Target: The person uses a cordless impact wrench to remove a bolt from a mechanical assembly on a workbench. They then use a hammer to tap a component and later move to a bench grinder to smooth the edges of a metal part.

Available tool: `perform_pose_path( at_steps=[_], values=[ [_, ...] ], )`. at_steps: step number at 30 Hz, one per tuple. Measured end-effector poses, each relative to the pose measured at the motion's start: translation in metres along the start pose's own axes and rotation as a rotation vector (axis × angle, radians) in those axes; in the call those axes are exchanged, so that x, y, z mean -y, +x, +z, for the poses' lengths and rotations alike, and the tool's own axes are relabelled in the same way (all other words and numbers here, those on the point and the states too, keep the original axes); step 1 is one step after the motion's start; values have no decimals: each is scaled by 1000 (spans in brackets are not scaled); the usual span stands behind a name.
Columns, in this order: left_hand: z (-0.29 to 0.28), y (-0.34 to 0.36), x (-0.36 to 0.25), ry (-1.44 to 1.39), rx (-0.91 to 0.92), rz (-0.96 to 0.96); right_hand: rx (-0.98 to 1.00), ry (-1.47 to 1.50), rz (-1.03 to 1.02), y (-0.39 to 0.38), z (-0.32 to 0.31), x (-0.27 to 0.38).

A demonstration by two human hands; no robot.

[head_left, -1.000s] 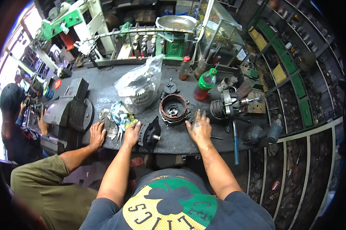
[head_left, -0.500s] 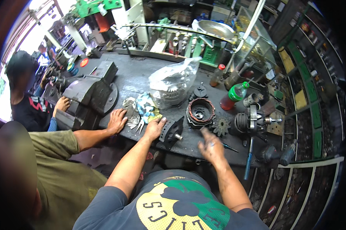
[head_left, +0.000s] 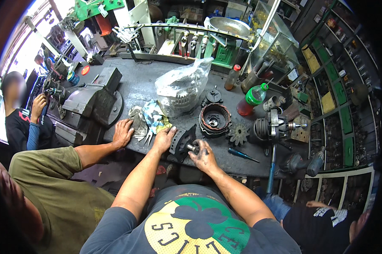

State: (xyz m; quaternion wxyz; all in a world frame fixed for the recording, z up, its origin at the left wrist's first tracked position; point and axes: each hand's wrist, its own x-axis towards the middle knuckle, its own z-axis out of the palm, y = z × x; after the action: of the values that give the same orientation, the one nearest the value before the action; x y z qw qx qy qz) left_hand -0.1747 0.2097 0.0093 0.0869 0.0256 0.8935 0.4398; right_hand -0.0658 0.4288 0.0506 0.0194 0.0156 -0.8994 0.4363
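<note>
1. Though parts crowd much of it, the blk table [head_left: 136, 79] runs nearly full width, matte & worn.
2. Shirt [head_left: 199, 226] on the person: dark, round green/yellow mesh print w/ clover & big block lettering.
3. Vise [head_left: 91, 101], heavy dark metal, takes up L end of table.
4. Clear plastic bag [head_left: 184, 86], crinkled, w/ toothed metal inside; sits just behind the dark metal part, blocking some of the tabletop beyond.
5. Co-worker's hand [head_left: 123, 133] lies flat near front edge, beside rags [head_left: 153, 116] (blue/wht/yellow patterned cloth + greyish one).
6. Bottle [head_left: 251, 100], clear plastic, red liquid, green label; print too small to read.
7. Ring housing [head_left: 215, 120], round, w/ reddish-brown windings, R of bag.
8. Dark metal part [head_left: 181, 143], curved & perforated, at table's front edge btwn both hands.
9. L hand [head_left: 163, 140] at its left side; can't tell if gripping. R hand [head_left: 202, 156] curled, fingers pinching its shiny round stub.
10. Finned wheel [head_left: 239, 133], flat, grey, next to ring housing.
11. Screwdriver [head_left: 243, 154], slim, blue-ish, R of R hand.
</note>
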Motion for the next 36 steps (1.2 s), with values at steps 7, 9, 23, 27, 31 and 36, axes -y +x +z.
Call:
perform_pose_path(
  at_steps=[7, 9, 23, 27, 31, 36],
  values=[
    [-5, -4, -11, -41, 24, -43, -278, 92, 69, 4, 42, 4],
    [-9, -5, -11, -70, 59, -61, -289, 123, 82, 2, 43, 4],
    [-4, -1, -1, -100, 40, -70, -206, 27, 56, 10, 41, 11],
    [-6, -2, -8, -109, 41, -60, -235, -22, -42, 9, 43, 4],
    [-6, -1, -1, -79, 40, -32, -279, 6, -71, 9, 46, 2],
    [-3, -2, -8, -127, 40, -58, -240, 167, 155, 7, 43, 7]
  ],
)
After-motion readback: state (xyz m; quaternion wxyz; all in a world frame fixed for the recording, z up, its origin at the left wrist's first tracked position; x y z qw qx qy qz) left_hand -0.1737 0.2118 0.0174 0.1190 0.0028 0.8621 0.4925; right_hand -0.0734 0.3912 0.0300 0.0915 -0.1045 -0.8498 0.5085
